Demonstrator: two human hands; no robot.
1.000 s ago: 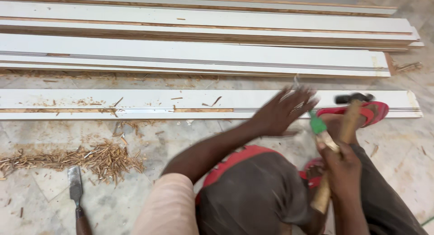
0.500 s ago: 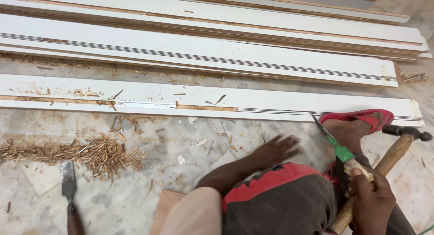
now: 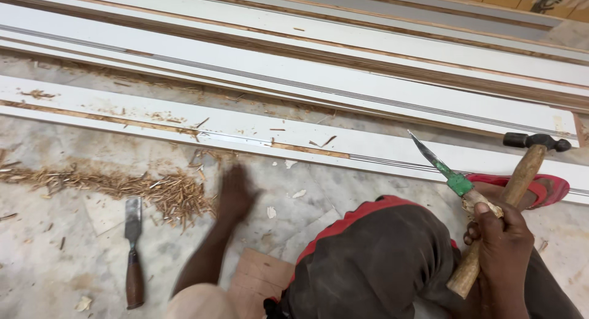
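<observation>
Wooden handles are filling the right hand — fingers closing around a hammer and a green-collared chisel together, beside the near white board. Left hand is pressing flat, fingers blurred, on open marble floor, near wood shavings and a second chisel.

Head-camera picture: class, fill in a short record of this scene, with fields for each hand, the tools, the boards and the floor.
Right hand: right hand grips a wooden-handled hammer together with a green-collared chisel, blade pointing up and left.
Left hand: left hand is blurred, low over the floor near the wood shavings; holds nothing visible.
Loose tool: a second chisel lies on the floor, untouched.
Boards: long white boards lie side by side; the nearest white board has a chipped wooden groove.
Foot: red sandal rests on the nearest board.
</observation>
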